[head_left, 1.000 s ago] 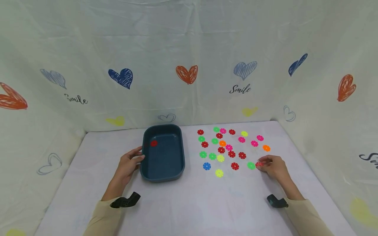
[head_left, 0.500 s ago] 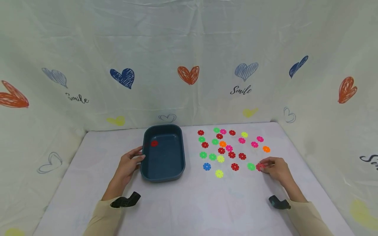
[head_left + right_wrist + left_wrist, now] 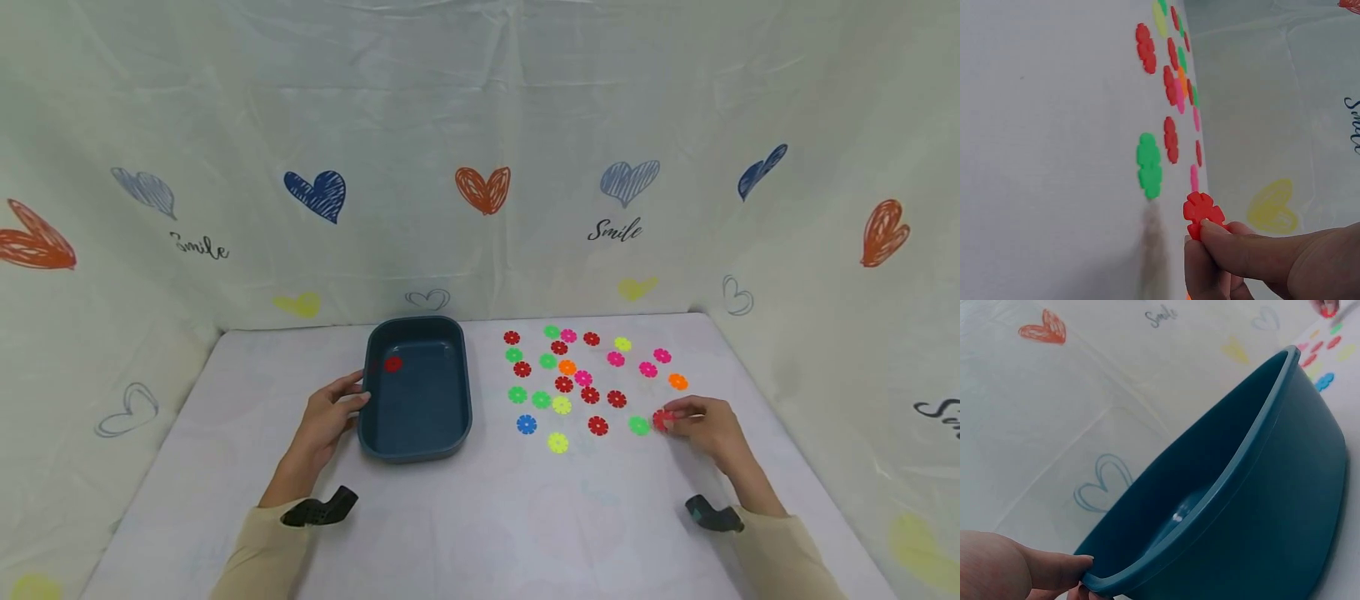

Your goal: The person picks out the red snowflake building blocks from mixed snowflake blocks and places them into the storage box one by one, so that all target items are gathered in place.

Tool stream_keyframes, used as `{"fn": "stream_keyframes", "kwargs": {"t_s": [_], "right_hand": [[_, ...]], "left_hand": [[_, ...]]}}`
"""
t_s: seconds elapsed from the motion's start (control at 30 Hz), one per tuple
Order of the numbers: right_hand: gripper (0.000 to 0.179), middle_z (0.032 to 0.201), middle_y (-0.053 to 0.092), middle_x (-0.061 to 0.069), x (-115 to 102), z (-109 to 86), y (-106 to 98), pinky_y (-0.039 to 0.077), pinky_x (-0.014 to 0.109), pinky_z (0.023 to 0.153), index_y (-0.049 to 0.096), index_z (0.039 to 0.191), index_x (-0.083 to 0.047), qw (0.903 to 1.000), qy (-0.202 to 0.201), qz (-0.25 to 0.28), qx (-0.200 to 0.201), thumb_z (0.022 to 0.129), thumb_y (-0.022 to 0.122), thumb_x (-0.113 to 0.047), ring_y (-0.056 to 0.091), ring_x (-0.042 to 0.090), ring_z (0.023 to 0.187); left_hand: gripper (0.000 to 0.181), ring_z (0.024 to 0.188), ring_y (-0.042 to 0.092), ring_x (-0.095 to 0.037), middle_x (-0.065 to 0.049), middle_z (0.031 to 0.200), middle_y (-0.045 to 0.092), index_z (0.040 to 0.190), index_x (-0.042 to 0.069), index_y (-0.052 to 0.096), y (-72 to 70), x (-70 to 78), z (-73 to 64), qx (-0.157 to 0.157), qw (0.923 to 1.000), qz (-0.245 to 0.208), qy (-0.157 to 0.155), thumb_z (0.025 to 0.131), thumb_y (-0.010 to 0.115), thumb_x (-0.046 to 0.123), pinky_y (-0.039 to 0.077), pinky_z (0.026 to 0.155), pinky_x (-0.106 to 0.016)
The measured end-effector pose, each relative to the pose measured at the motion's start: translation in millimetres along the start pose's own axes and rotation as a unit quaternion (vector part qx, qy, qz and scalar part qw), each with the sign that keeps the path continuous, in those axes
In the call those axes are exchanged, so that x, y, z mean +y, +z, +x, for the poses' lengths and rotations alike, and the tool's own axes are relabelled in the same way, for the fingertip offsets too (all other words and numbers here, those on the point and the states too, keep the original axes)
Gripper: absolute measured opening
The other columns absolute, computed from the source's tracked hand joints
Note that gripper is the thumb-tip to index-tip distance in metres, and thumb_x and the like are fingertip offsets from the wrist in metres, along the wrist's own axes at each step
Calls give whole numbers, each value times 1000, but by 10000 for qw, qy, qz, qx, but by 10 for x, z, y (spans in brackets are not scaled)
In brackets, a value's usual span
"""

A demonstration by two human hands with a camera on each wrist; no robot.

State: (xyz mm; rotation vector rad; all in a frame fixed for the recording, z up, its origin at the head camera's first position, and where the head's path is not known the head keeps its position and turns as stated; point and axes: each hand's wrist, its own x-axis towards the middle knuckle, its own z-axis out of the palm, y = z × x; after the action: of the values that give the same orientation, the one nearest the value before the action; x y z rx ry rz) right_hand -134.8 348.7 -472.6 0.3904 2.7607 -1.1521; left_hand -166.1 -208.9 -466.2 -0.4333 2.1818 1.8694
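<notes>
My left hand (image 3: 322, 427) grips the left rim of a dark teal plastic tub (image 3: 415, 417). Its thumb lies on the rim (image 3: 1207, 503) in the left wrist view, with fingertips underneath the edge. One red flower-shaped disc (image 3: 393, 364) lies inside the tub toward the back. On the right side, my right hand (image 3: 708, 429) pinches another red notched flower disc (image 3: 1200, 207) between thumb and fingers, just above the table. A green flower disc (image 3: 639, 426) lies flat on the table to the left of those fingertips.
Several flower discs in red, green, pink, orange and yellow, among them a blue disc (image 3: 527, 424), lie scattered right of the tub on the white table (image 3: 480, 533). A pale curtain (image 3: 375, 125) printed with hearts stands behind and along both sides.
My right hand has shifted slightly right, lifting the red flower disc a little away from the green one. The left hand keeps its hold on the tub; the head view has tilted slightly.
</notes>
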Motion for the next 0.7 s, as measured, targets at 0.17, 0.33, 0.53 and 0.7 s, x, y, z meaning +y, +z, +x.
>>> {"fn": "stream_keyframes", "kwargs": {"t_s": [0.17, 0.33, 0.53, 0.7], "right_hand": [[32, 113, 70, 25, -176, 50, -14, 54, 18, 70, 69, 124, 10, 9993, -293, 220, -44, 95, 76, -2, 65, 37, 103], [31, 118, 69, 27, -442, 120, 80, 54, 17, 73, 69, 124, 10, 9976, -489, 464, -172, 96, 76, -2, 66, 36, 104], [31, 120, 69, 24, -766, 165, 215, 59, 30, 82, 71, 124, 6, 9957, -593, 629, -330, 96, 76, -4, 67, 35, 104], [31, 121, 69, 22, -963, 181, 313, 61, 42, 87, 72, 125, 3, 9937, -546, 819, -528, 96, 77, -6, 68, 33, 104]], "left_hand": [[57, 101, 53, -12, -15, 142, 46, 163, 5, 39, -30, 10, -14, -11, 10000, -2, 52, 109, 56, 9, 51, 78, -22], [57, 98, 54, -9, -13, 138, 47, 163, 3, 38, -56, 14, -37, -26, 9999, 19, 126, 109, 57, 8, 52, 78, -21], [57, 96, 54, -7, -13, 136, 48, 162, 2, 40, -39, 16, -30, -27, 9999, -16, 121, 108, 57, 7, 52, 77, -21], [57, 96, 54, -8, -14, 137, 47, 162, 2, 39, -9, 24, -23, -71, 9999, -16, 97, 108, 56, 6, 52, 77, -21]]}}
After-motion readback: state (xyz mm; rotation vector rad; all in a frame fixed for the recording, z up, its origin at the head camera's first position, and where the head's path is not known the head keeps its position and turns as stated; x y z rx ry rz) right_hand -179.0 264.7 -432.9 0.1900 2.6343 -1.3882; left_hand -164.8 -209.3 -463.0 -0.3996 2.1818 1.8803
